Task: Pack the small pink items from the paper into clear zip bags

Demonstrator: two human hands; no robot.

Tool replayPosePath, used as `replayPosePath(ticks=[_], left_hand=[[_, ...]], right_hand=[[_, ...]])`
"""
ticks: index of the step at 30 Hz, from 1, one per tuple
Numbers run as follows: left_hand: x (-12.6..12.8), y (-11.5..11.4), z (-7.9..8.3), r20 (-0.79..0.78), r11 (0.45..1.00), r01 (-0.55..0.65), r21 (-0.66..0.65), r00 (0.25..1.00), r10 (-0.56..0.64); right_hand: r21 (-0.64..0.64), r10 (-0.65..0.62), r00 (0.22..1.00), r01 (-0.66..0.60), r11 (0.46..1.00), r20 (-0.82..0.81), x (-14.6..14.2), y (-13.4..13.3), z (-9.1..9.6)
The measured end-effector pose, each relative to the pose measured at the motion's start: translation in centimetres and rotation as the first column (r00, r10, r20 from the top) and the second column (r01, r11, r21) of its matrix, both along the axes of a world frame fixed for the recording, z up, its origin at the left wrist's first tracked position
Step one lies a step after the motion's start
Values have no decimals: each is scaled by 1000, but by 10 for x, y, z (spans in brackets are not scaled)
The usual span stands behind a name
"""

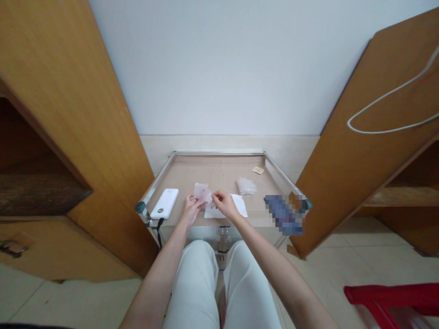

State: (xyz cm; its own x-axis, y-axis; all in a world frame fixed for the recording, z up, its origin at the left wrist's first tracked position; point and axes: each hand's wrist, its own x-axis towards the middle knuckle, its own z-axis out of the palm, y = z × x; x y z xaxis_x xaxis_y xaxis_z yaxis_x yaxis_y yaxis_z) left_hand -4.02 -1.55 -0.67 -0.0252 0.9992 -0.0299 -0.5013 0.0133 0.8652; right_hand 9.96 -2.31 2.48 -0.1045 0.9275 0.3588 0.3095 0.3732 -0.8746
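My left hand (192, 208) grips a small clear plastic bag (201, 188) with faint reddish marks or contents, thumb across its front. At the bag's right edge, my right hand (224, 204) has its thumb and fingertips pinched together. Whether those fingers hold the bag's edge or some tiny item is too small to tell. Beneath both hands lies a white sheet of paper (242, 209), partly covered by the right hand. A pile of clear plastic bags (246, 186) rests just beyond the right hand.
The hands are over a brown-topped, metal-edged surface (219, 157). On its left lies a white power bank (165, 204) with a black cable (158, 232). A small beige packet (258, 170) sits at the back right, a pixelated item (283, 214) in front. Wooden cabinets flank both sides.
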Motion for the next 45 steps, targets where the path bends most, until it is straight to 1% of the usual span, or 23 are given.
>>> replayPosePath(ticks=[3, 7, 11, 13, 15, 17, 22, 30, 34, 37, 41, 45], left_hand=[[2, 1, -1, -3, 998, -56, -16, 998, 56], [1, 4, -6, -35, 999, -30, 30, 999, 31], [-1, 5, -9, -171, 998, -22, 52, 985, 30], [-2, 4, -7, -242, 997, -6, 74, 970, 24], [-2, 2, -3, -277, 995, 24, 102, 961, 5], [-2, 0, 0, -258, 994, 35, 107, 966, -6], [0, -2, 3, -164, 998, 32, 62, 986, -21], [0, 6, -8, -72, 998, 25, 66, 997, -20], [-1, 9, -12, -66, 998, 19, 55, 998, -15], [-1, 9, -11, -71, 998, 27, 53, 997, -23], [0, 7, -8, -55, 996, 50, 68, 997, -46], [0, 6, -8, -64, 997, 47, 57, 997, -43]], right_hand=[[-8, -5, 1000, 5, 1000, 23, -2, 4, -1], [-44, -25, 999, 27, 999, 28, -5, 7, -2], [-51, -46, 998, 48, 998, 48, -8, 8, -4], [-36, -54, 996, 56, 998, 65, -11, 7, -5], [-22, -62, 994, 64, 998, 85, -13, 7, -6], [-12, -69, 992, 71, 997, 102, -15, 6, -7], [21, -70, 992, 68, 997, 110, -18, 5, -8], [46, -25, 988, 18, 999, 154, -18, 3, -7], [39, -2, 981, -5, 999, 193, -17, 1, -5], [21, -12, 974, 7, 1000, 226, -17, 1, -5], [-12, -42, 952, 48, 999, 304, -18, 1, -1], [-19, -64, 888, 81, 997, 456, -22, -1, 9]])
